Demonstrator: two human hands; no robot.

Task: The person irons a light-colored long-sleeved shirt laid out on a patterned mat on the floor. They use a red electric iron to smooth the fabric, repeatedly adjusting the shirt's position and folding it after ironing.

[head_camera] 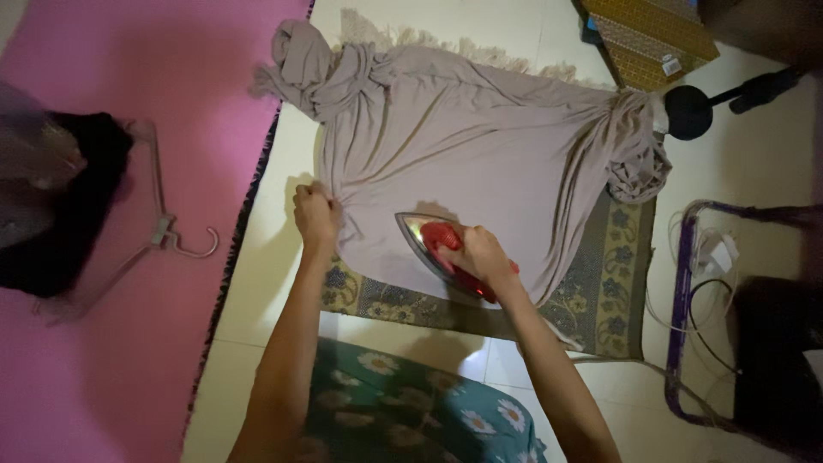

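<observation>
Cream floor tiles lie dimly lit. A pink mat covers the nine o'clock side; a purple metal frame with white cables stands at four o'clock, a black fan base at two.

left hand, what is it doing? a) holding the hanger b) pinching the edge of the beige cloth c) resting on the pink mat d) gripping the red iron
b: the left hand bunches the beige cloth at its edge, while the right hand grips the red iron on it.
</observation>
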